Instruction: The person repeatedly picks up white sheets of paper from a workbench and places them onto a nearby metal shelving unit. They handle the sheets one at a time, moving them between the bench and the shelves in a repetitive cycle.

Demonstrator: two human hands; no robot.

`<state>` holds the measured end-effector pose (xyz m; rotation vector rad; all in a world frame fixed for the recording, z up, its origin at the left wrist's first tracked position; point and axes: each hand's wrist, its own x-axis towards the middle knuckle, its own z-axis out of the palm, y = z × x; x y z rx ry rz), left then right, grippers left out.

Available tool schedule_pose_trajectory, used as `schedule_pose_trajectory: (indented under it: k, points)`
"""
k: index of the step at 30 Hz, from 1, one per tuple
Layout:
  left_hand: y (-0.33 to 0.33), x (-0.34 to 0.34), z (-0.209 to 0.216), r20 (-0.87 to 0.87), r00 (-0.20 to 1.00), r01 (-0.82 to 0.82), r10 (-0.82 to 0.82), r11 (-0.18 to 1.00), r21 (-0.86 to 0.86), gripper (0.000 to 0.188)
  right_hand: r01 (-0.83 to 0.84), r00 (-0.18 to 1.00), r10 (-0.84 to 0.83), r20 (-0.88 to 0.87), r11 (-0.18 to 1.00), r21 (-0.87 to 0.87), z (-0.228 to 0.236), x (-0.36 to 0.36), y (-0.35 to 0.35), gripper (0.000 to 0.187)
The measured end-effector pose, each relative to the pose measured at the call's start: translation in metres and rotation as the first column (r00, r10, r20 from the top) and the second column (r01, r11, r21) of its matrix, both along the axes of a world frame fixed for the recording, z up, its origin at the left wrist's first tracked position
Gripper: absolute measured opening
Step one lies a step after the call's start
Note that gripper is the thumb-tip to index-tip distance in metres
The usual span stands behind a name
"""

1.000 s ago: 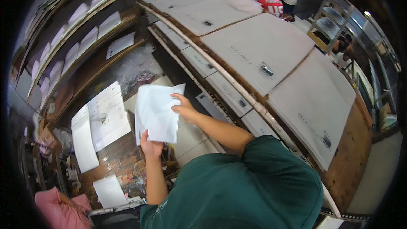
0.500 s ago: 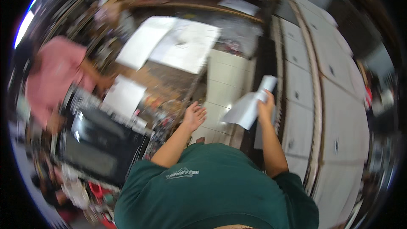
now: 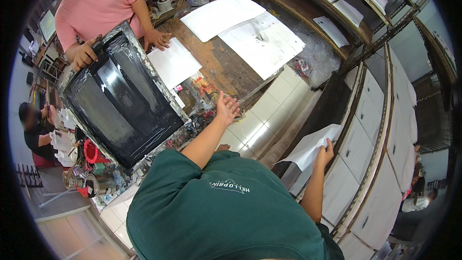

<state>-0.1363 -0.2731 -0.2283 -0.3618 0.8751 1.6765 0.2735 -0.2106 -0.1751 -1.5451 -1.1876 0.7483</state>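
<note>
My right hand [image 3: 325, 154] grips the edge of a curved white sheet of paper [image 3: 310, 145], out to the right beside a rack of white sheets. My left hand [image 3: 227, 109] is empty, its fingers stretched apart, near the corner of a paint-stained worktable [image 3: 221, 62]. Left of it, a screen-printing frame [image 3: 127, 98] with black ink across its mesh is held at its upper edge by a co-worker's hand [image 3: 85, 55]. That person's other hand [image 3: 157, 38] rests by a white sheet [image 3: 173, 62] on the table.
Large white sheets [image 3: 262, 41] cover the table's far side. Shelves with paper [image 3: 332, 31] stand behind. A long rack carries rows of white sheets [image 3: 368, 115] on my right. Cans [image 3: 100, 183] and a red container [image 3: 92, 151] sit at the left. Tiled floor [image 3: 269, 98] lies between table and rack.
My view has turned, so the table and rack appear shifted and rotated. The sheet stays in my right hand, now lower and farther right in view. My left hand remains empty, fingers spread.
</note>
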Motion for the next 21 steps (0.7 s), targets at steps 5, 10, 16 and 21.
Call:
schedule_pose_trajectory:
  k: [5, 10, 16, 21]
  points:
    - [0.02, -0.037, -0.014, 0.016, 0.979, -0.206, 0.205, 0.976, 0.064, 0.082, -0.088, 0.996, 0.088, 0.034, 0.996, 0.023, 0.005, 0.007, -0.004, 0.05]
    - [0.034, -0.055, -0.01, 0.026, 0.948, -0.318, 0.317, 0.94, 0.122, 0.097, -0.066, 0.982, 0.072, 0.175, 0.997, -0.044, 0.033, 0.014, -0.021, 0.051]
    - [0.042, -0.062, -0.013, 0.071, 0.935, -0.355, 0.348, 0.927, 0.125, 0.097, -0.039, 0.95, 0.059, 0.308, 0.997, -0.071, 0.059, 0.029, -0.038, 0.051]
    - [0.041, -0.076, -0.018, 0.098, 0.907, -0.42, 0.409, 0.897, 0.138, 0.103, -0.02, 0.937, 0.023, 0.348, 1.0, -0.012, 0.086, 0.019, -0.054, 0.054]
